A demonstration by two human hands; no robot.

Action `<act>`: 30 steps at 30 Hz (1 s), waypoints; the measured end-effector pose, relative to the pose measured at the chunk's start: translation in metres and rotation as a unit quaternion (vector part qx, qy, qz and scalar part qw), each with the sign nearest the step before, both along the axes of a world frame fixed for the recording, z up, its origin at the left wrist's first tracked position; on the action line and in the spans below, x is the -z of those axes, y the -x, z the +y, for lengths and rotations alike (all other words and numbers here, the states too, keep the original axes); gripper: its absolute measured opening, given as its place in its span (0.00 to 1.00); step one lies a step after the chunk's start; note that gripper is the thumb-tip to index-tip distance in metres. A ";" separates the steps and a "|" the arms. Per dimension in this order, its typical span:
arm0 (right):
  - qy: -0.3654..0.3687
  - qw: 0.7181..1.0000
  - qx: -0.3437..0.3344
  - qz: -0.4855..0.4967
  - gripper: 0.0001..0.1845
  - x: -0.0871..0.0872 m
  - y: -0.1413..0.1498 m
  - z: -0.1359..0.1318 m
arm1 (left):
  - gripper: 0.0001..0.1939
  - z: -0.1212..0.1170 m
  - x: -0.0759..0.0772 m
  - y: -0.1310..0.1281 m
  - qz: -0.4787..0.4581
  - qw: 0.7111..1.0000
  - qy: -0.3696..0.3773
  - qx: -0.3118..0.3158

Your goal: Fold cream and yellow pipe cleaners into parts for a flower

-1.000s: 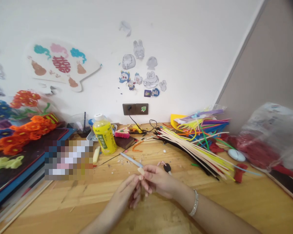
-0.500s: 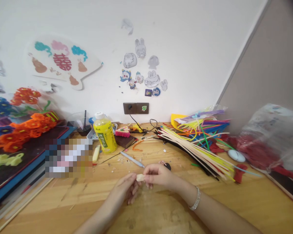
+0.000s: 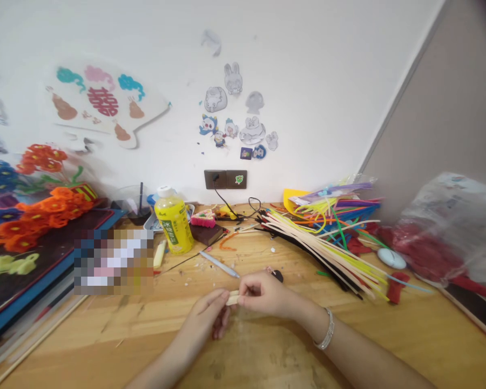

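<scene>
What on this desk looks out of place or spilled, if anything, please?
Small pale crumbs lie scattered on the wooden desk in front of the yellow bottle, like stray shavings, and the pipe cleaners sprawl in a loose heap rather than a tidy bundle.

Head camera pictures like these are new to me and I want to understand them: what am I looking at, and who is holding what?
These pictures come from one camera worn on a person's head, looking forward and down, so you see roughly what they see. There is no machine here, just two bare hands: the left hand and the right hand. Between their fingers they hold a small pale piece; its material is hard to tell. Below them is a wooden desk. On it lie a bundle of long pipe cleaners, a yellow drink bottle, a slim pale blue tool and, to the left, orange pipe-cleaner flowers.
</scene>
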State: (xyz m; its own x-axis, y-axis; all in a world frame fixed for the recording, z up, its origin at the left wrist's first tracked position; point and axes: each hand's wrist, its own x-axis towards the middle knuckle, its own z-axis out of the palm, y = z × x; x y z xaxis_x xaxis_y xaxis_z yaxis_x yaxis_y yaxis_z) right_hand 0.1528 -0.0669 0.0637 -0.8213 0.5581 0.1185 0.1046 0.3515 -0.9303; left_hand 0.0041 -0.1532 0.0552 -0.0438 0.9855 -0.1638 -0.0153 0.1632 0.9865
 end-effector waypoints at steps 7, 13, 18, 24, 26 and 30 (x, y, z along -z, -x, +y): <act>-0.029 1.000 0.002 0.003 0.09 -0.008 0.000 -0.005 | 0.21 -0.002 -0.007 -0.003 0.014 1.000 0.001 0.001; 0.118 0.989 -0.043 0.084 0.17 -0.003 0.000 -0.007 | 0.19 -0.002 -0.006 -0.006 0.055 0.998 -0.015 0.018; 0.140 0.985 -0.011 0.096 0.19 0.005 0.005 -0.011 | 0.10 -0.007 -0.009 -0.002 0.181 0.980 -0.074 -0.025; 0.213 0.969 -0.034 0.119 0.21 0.003 0.011 -0.014 | 0.11 -0.011 -0.016 0.004 0.473 0.862 -0.183 0.014; 0.255 0.959 -0.034 0.118 0.20 0.001 0.009 -0.012 | 0.14 -0.011 -0.017 0.003 0.471 0.862 -0.184 0.031; 0.350 0.924 -0.059 0.143 0.17 -0.003 0.003 -0.009 | 0.13 -0.008 -0.019 -0.001 0.319 0.932 -0.161 0.063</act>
State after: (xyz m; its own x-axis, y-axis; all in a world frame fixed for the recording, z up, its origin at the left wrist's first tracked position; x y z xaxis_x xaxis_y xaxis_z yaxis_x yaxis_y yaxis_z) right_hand 0.1500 -0.0754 0.0669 -0.8723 0.4887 -0.0155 -0.1817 -0.3535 -0.9176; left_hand 0.0050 -0.1616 0.0743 0.0875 0.9832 0.1603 0.5900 -0.1808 0.7869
